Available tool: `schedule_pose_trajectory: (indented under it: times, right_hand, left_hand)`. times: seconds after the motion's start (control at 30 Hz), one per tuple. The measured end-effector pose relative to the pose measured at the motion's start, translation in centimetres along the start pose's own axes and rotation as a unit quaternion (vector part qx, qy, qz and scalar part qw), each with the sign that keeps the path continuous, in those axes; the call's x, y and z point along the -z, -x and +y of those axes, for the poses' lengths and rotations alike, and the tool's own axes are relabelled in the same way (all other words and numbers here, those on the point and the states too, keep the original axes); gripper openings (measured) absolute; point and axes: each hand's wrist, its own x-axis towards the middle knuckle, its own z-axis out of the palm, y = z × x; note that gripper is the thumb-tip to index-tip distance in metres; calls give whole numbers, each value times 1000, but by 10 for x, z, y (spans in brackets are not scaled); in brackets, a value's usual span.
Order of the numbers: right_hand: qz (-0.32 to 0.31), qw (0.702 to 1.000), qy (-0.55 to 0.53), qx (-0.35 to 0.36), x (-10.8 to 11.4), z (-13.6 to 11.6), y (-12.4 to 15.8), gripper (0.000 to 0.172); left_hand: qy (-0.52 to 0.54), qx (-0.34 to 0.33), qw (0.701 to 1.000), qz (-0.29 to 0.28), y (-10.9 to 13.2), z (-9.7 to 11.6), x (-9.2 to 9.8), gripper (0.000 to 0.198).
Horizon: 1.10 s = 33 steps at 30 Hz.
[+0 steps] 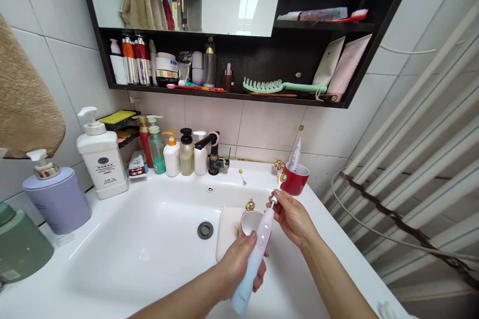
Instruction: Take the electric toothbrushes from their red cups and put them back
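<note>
My left hand (239, 264) is wrapped round the body of an electric toothbrush handle (258, 249), white at the top and pale blue at the base, held tilted over the right side of the white sink (149, 239). My right hand (292, 217) pinches the handle's top end, where a small metal shaft shows. Just behind the handle stands a white cup with a pink inside (250, 220) on a white mat (226, 232). A small brush head (242, 177) lies on the sink's back ledge.
A red cup (295, 179) holding another toothbrush stands at the back right corner. Pump bottles (103, 154) line the left and back edge beside a black faucet (213, 152). A dark shelf (232, 72) above holds cosmetics and a green hairbrush. A towel rack stands to the right.
</note>
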Motion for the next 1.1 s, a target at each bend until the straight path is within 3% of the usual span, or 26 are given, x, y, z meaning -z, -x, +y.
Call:
schedule_pose_trajectory:
  times: [0.43, 0.87, 1.1]
  right_hand:
    - [0, 999, 32, 26, -6, 0, 4, 16]
    - [-40, 999, 7, 5, -7, -2, 5, 14]
    - [-58, 998, 29, -6, -12, 0, 10, 16]
  left_hand:
    - [48, 36, 998, -32, 4, 5, 2, 51]
    - [38, 22, 997, -67, 3, 6, 5, 52]
    - [41, 8, 998, -49, 5, 11, 4, 51]
